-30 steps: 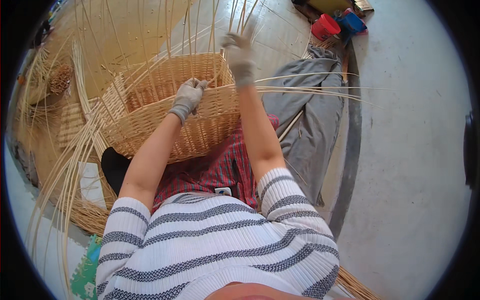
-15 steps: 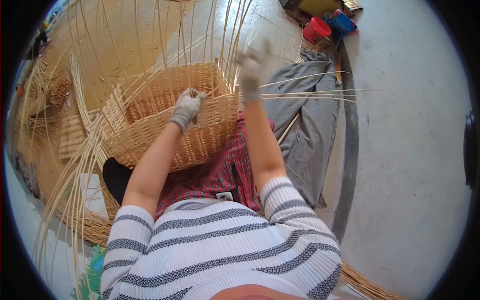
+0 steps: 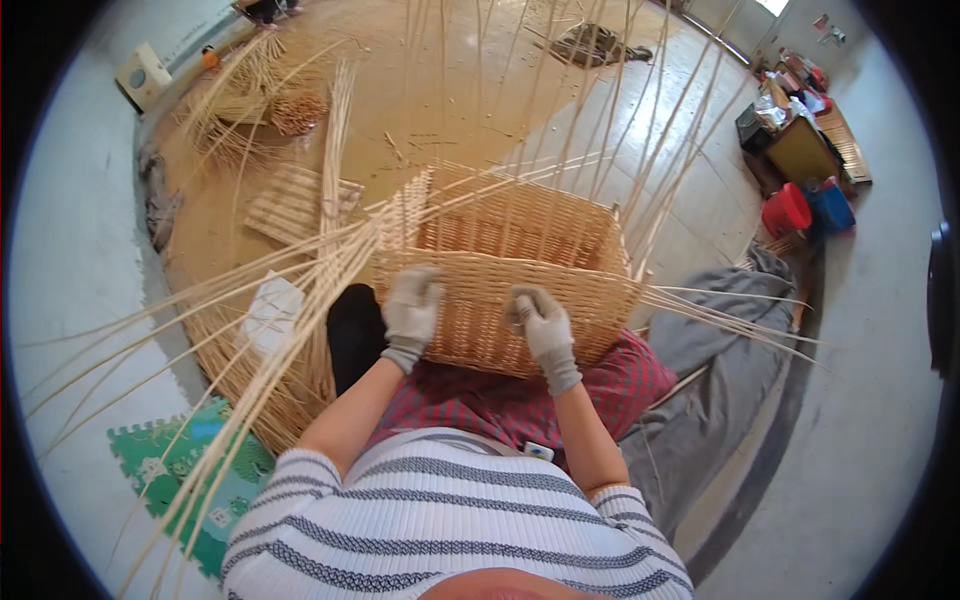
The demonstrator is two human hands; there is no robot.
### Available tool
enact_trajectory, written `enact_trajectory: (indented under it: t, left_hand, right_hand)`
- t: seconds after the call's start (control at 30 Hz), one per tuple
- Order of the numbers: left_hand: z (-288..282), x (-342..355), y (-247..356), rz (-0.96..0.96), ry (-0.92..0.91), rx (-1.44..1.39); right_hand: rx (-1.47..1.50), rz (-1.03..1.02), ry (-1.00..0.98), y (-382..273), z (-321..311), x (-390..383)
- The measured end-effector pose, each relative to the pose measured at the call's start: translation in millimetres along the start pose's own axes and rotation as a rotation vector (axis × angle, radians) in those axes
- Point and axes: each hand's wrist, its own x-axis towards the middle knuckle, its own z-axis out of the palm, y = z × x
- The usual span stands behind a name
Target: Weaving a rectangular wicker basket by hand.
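Head view: sets left hand [image 3: 414,308] before left end of crosswise-long basket [image 3: 475,300], curls right hand [image 3: 543,325] before middle; cannot tell grasps.

No words or numbers can be read. A small white rectangular tag with a dark blue mark [image 3: 539,452] stands on the red-and-grey checked cloth [image 3: 625,385] in the lower middle of the frame, its mark too small to make out. Pale printed shapes on the green jigsaw-edged mat [image 3: 203,440], lower left, are illegible.
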Motion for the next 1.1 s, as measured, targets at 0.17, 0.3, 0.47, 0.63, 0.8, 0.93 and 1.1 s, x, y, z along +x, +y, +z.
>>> enact_trajectory:
  t: [0.17,0.3,0.47,0.63,0.8,0.93,1.1]
  left_hand:
    - [-29.1,-15.6,-119.8,-0.586,-0.168,-0.021]
    - [-28.3,-32.4,-134.7,-0.529,-0.333,-0.202]
    - [-50.3,-40.8,-93.0,-0.626,-0.288,-0.108]
    - [-66.6,-16.1,-72.2,-0.383,-0.321,0.231]
    - [-69.6,5.2,-94.0,-0.517,-0.44,0.125]
    - [-64.9,-1.8,-102.7,-0.559,-0.413,0.048]
    - [-62.1,0.4,-97.8,-0.574,-0.411,-0.002]
  right_hand:
    - [-0.263,-0.304,-0.145,-0.9,111.7,7.9]
    - [-0.148,-0.513,0.083,-21.5,184.4,71.3]
    - [-0.261,0.146,0.156,-8.9,210.1,152.1]
    - [-0.144,0.203,-0.111,26.8,204.4,185.2]
    - [-0.001,0.342,0.264,37.5,213.9,183.6]
    - [-0.21,0.092,0.542,33.1,231.4,161.0]
    - [-0.233,-0.401,0.411,15.9,236.6,148.3]
